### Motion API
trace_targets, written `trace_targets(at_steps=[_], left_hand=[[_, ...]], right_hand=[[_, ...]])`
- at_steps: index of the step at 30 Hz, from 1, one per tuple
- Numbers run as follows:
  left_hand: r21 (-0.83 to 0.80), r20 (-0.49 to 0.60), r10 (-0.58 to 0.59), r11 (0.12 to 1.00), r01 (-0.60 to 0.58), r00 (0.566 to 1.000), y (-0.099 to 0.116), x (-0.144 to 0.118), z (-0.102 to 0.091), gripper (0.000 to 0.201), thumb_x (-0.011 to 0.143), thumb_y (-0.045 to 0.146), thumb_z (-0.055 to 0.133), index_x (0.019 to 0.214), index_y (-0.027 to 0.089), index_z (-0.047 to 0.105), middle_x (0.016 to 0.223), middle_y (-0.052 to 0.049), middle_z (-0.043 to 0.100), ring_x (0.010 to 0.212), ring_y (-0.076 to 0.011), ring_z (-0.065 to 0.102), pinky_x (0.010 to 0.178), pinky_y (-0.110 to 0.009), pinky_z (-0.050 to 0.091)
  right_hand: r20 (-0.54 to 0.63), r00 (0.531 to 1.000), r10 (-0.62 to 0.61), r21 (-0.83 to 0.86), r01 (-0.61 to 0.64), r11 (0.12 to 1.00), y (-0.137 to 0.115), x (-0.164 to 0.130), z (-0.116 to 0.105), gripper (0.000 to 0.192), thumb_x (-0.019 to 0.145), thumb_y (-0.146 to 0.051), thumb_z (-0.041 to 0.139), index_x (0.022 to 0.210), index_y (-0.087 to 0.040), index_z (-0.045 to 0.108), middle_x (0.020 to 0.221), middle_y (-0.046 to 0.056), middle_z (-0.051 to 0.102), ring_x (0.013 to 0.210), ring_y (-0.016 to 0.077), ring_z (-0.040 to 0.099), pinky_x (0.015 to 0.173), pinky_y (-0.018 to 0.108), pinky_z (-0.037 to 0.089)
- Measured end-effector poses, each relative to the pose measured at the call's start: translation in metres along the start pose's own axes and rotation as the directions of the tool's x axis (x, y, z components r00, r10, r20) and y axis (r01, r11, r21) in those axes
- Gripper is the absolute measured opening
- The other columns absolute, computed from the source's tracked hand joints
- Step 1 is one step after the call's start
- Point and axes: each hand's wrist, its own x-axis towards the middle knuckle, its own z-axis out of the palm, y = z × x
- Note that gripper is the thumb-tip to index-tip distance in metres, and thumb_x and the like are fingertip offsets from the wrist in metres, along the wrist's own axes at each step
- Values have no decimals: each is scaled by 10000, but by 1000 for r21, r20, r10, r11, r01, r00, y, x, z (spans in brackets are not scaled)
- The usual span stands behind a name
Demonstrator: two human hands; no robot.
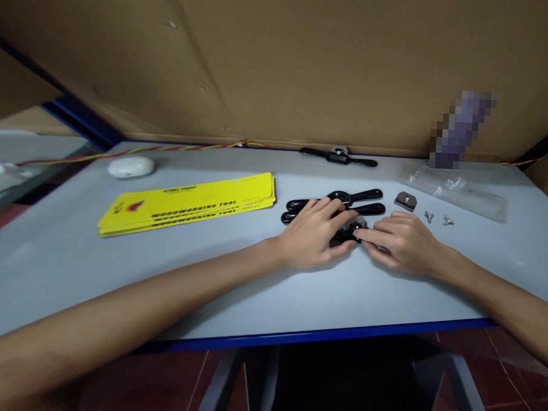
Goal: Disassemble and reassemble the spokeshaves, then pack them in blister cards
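Note:
My left hand [313, 232] curls over a black spokeshave [344, 234] on the table and grips its body. From the other side, my right hand [404, 241] is closed, thumb and fingertips pressed at the middle of that same tool, near a grey blade; whether a small screw is between them I cannot make out. Just behind lie two more black spokeshave bodies, a farther one [367, 195] and a nearer one [368, 209], partly covered by my left fingers. Right of them rest a loose blade [405, 201] and two small thumbscrews, one here [429, 217] and another [448, 221] beside it.
A spokeshave with a blade on it [340, 155] lies by the cardboard wall [280, 66]. Yellow printed cards [192, 203] are stacked at left, near a white rounded case [131, 167]. A clear plastic bag [471, 199] lies at right, below a blurred purple object [463, 129].

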Motion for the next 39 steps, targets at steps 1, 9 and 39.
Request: trace_targets(at_steps=[1,9,39], left_hand=[[-4,3,-2,1000,2,1000,0,0,0,535,1011,506,507,1383,140,622,1181,-132,656,1048,-310,589,904,-459,481],[-32,36,-30,999,31,999,-3,4,-3,539,999,505,519,1392,159,645,1178,-130,644,1024,-305,594,920,-469,487],[-84,43,-59,995,62,997,-23,16,-1,584,994,570,510,1382,161,664,1118,-133,647,991,-304,581,936,-472,475]], right_hand=[[0,1000,1,-6,-1,1000,1,0,0,288,1046,-222,504,1026,-197,790,683,-6,697,580,141,550,642,315,406],[-43,999,12,-69,-15,997,5,-2,7,340,1073,-187,485,981,-220,811,648,-4,692,594,146,593,627,310,403],[130,967,218,-64,-212,975,11,22,20,272,1039,-229,403,941,-170,650,751,57,705,615,176,582,561,333,303]])
